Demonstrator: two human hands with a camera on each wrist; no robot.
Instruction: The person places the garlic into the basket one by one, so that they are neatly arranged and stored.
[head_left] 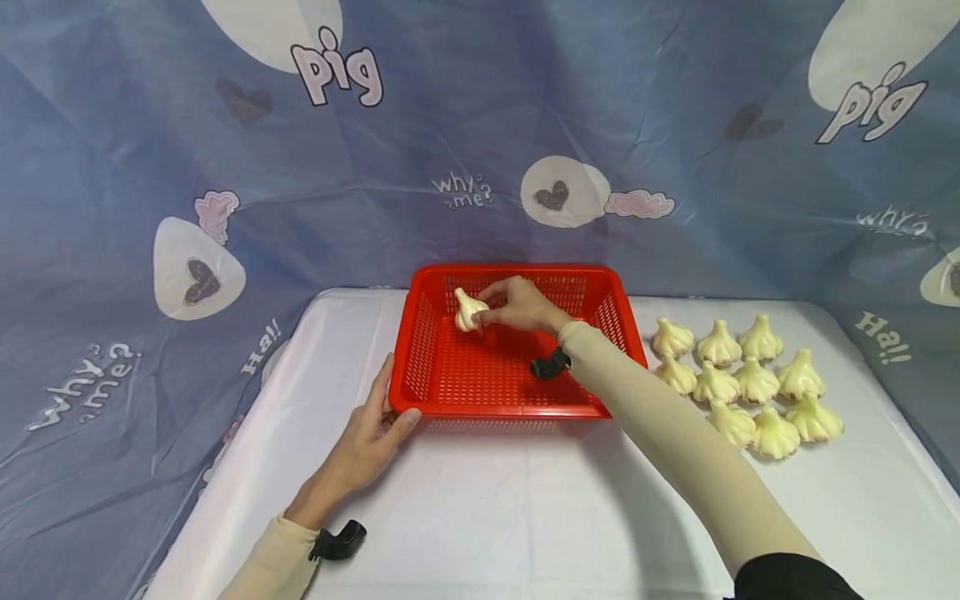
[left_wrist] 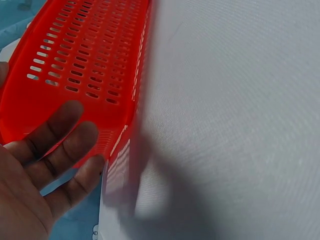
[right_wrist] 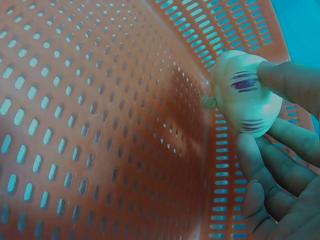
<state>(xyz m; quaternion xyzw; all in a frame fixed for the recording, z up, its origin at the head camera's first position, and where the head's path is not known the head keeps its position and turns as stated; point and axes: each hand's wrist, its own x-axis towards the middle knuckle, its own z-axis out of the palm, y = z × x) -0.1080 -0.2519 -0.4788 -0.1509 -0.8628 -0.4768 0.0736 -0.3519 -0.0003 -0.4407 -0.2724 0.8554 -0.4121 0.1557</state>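
A red perforated plastic basket [head_left: 517,411] stands on the white table. Inside it, near the left wall, my right hand [head_left: 520,305] pinches a garlic bulb [head_left: 467,312] between thumb and fingers. The right wrist view shows this bulb [right_wrist: 245,95] held above the basket floor, with purple streaks on its skin and its root tuft facing the wall. At the basket's front left corner my left hand [head_left: 367,442] grips the rim, thumb over the corner and fingers along the outer side. In the left wrist view its fingers [left_wrist: 62,150] are slightly bent beside the basket wall.
Several more garlic bulbs [head_left: 752,381] lie grouped in rows on the table's right side, beyond the basket. Behind the table hangs a blue printed cloth [head_left: 480,125]. The white tabletop [head_left: 480,517] extends in front of the basket.
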